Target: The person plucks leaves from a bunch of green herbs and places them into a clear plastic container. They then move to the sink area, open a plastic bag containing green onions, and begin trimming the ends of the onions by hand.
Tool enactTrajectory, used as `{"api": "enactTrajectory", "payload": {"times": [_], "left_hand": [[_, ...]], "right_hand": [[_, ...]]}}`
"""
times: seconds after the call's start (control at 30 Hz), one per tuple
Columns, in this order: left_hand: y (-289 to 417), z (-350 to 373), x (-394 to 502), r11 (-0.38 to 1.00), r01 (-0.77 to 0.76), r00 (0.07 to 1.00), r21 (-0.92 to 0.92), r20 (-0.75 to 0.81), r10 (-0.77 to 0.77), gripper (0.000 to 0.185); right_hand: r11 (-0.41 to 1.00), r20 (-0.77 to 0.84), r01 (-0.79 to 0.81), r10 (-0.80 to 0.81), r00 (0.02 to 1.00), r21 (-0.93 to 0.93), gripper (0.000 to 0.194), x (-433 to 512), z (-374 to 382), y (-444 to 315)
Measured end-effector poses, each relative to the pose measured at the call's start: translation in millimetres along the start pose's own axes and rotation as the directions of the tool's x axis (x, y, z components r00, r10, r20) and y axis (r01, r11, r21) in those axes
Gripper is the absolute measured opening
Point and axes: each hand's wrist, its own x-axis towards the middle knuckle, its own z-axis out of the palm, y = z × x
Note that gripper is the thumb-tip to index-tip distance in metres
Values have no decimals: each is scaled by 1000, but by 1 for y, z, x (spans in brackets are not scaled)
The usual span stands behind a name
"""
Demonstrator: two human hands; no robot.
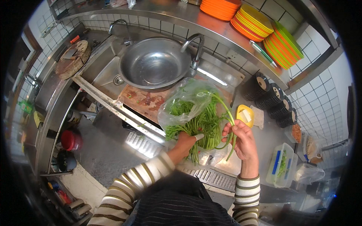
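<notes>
A thick bunch of leafy green herbs [208, 128] with thin stems lies partly inside a clear plastic bag [183, 106]. My left hand [188, 144] is around part of the bunch at its near side, with a pale wrap on one finger. To the right, my right hand [241, 138] pinches a longer, thicker green stalk [229, 113] between thumb and fingers. That stalk curves up over the bag, and its lower end hangs below the fingers. Under the bag's far left side is a stained wooden board [144, 100].
A large steel basin [154, 63] rests over the sink [106, 72] and board, beneath a faucet [198, 48]. At right are a yellow dish [245, 114], stacked black bowls [271, 96] and a plastic container [281, 166]. Coloured plates [251, 21] stand on the shelf; a cleaver [69, 54] lies far left.
</notes>
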Motion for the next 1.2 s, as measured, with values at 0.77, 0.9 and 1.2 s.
{"api": "enactTrajectory", "payload": {"times": [0.77, 0.9, 1.2], "left_hand": [[35, -5, -1, 964, 228, 956, -138, 219, -195, 34], [26, -3, -7, 995, 96, 968, -32, 235, -86, 40], [30, -9, -10, 959, 258, 951, -117, 206, -230, 37]], "right_hand": [[995, -177, -76, 64, 982, -61, 10, 16, -28, 69], [979, -169, -92, 61, 984, -180, 14, 18, -23, 91], [988, -221, -89, 59, 973, -127, 13, 14, -30, 90]]}}
